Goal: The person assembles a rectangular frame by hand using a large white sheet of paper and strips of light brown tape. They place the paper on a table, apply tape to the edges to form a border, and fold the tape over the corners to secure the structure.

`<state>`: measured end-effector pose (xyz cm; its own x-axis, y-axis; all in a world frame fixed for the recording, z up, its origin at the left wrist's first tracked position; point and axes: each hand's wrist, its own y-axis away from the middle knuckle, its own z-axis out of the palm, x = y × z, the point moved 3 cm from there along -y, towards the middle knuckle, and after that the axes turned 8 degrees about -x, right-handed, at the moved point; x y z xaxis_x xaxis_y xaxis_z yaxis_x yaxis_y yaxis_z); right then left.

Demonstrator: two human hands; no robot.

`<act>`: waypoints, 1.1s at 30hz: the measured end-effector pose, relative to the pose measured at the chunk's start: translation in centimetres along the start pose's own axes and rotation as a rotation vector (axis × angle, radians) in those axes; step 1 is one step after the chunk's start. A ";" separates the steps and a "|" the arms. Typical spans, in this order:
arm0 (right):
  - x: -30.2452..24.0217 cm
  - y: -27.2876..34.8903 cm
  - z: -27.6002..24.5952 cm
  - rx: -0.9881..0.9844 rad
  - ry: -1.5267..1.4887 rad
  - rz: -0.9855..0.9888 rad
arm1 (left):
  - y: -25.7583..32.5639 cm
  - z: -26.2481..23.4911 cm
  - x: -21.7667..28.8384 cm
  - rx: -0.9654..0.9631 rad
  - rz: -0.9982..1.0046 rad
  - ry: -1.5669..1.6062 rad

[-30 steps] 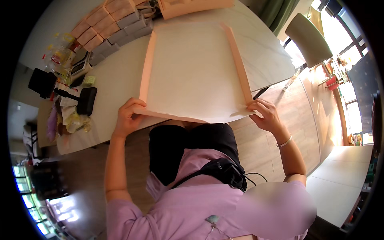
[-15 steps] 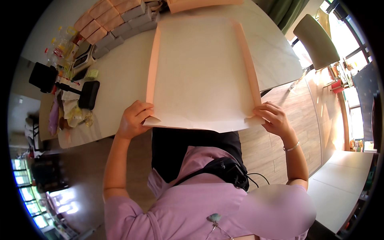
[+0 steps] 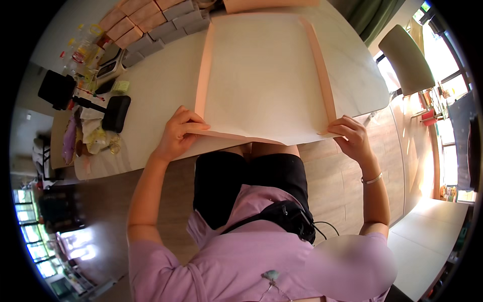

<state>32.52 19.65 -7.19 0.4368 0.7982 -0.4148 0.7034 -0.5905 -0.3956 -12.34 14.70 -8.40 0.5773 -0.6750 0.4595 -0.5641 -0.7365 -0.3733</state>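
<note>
A large sheet of white paper (image 3: 264,75) with pinkish-orange strips folded in along its left and right sides lies on the table in front of me. Its near edge is lifted and partly turned up, showing a narrow pinkish strip. My left hand (image 3: 177,132) pinches the near left corner between thumb and fingers. At the near right corner, my right hand (image 3: 351,136) grips the paper in the same way, with a bracelet (image 3: 371,178) on that wrist. Parts of both corners are hidden behind the fingers.
Pinkish and grey boxes (image 3: 146,25) are stacked at the table's far left. A black stand (image 3: 116,114), a small white device (image 3: 109,68), bottles (image 3: 78,50) and plastic bags (image 3: 93,132) crowd the left side. More pinkish paper (image 3: 271,5) lies at the far edge. A chair (image 3: 406,59) stands right.
Both hands have moved away from me with the sheet's near edge, which now lies farther over the table. The near edge is turned up more, showing its pinkish side.
</note>
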 end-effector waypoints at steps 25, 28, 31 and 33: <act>1.8 -1.1 0.7 -0.086 -0.238 0.112 | -2.0 0.6 0.7 -0.088 -0.208 0.073; 1.9 -1.7 0.7 -0.066 -0.289 0.197 | -2.0 0.6 -0.2 -0.084 -0.338 0.190; 1.8 -1.8 0.8 -0.050 -0.321 0.294 | -2.4 0.4 -0.2 -0.094 -0.503 0.315; 1.7 -1.8 0.9 -0.027 -0.329 0.324 | -2.4 0.4 -0.6 -0.107 -0.580 0.360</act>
<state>31.47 21.97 -7.93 0.4380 0.4904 -0.7534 0.5768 -0.7961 -0.1829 -11.05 16.83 -8.09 0.5817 -0.1035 0.8068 -0.2896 -0.9532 0.0866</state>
